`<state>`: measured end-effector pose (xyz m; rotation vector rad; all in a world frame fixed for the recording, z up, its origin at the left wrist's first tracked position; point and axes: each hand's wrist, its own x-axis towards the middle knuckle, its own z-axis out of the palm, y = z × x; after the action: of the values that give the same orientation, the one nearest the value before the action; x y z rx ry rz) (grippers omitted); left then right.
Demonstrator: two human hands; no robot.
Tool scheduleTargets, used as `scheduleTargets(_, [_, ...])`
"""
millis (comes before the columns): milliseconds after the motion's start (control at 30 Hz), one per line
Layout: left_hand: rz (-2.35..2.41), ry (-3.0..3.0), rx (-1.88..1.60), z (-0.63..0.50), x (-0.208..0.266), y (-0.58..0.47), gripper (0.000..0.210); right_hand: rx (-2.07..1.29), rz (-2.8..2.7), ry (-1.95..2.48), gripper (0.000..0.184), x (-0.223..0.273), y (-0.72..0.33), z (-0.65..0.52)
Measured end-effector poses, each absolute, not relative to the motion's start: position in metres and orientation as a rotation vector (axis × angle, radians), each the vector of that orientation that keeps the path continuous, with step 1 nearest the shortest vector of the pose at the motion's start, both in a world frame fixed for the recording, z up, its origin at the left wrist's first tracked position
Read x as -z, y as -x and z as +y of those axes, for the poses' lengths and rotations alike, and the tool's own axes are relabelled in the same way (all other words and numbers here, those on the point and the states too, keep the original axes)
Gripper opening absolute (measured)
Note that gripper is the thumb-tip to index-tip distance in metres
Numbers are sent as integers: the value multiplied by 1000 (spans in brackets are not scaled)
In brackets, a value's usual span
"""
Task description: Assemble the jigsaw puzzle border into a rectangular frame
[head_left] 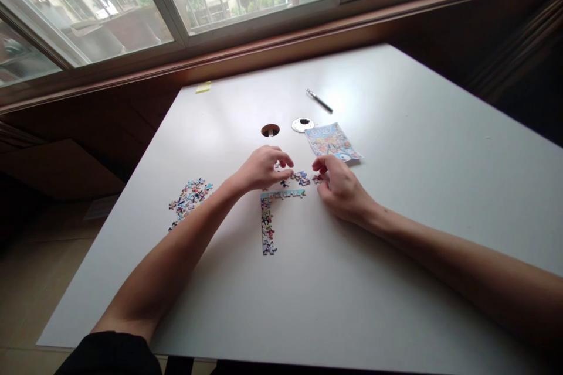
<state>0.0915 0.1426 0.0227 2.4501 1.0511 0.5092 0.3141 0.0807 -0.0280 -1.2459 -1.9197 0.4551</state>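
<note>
Above the loose jigsaw pieces (301, 178) my left hand (266, 167) hovers, its fingers curved and thumb apart, with nothing visible in its grasp. My right hand (343, 186) is curled on the other side of these pieces. A small jigsaw piece (317, 179) shows at its thumb and fingertips; the exact contact is partly hidden. Just below the hands lies a joined corner of the puzzle (267, 225), with a light-blue strip (281, 194) along the top and a colourful strip running down the left. Some pieces behind my left hand are partly covered.
Another pile of jigsaw pieces (190, 199) lies beside my left forearm. A printed picture sheet (333, 142) rests beyond my right hand, touching a round metal cover (302, 124). Farther back are a cable hole (270, 130), a pen (319, 101) and a yellow sticky note (203, 87).
</note>
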Motion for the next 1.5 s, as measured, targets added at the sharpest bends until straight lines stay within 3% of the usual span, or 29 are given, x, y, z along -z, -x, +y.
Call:
scheduleTargets(200, [1017, -2563, -446, 147, -15, -108, 5, -439, -1918, 1256, 40, 28, -315, 81])
scheduleTargets(467, [945, -1538, -666, 117, -40, -76, 20, -454, -1926, 1251, 38, 27, -314, 80])
scheduleTargets(700, [1023, -1295, -716, 69, -37, -43, 31, -430, -1936, 1239, 37, 28, -316, 82])
scheduleTargets(1067, [1118, -1448, -733, 23, -29, -14, 28, -408, -1940, 1264, 34, 28, -316, 83])
scheduleTargets(1300, [1091, -2058, -597, -17, -33, -20, 11, -357, -1948, 1235, 35, 31, -317, 84])
scheduleTargets(1500, [1041, -2289, -494, -46, -23, -27, 13, -376, -1952, 1251, 36, 29, -316, 83])
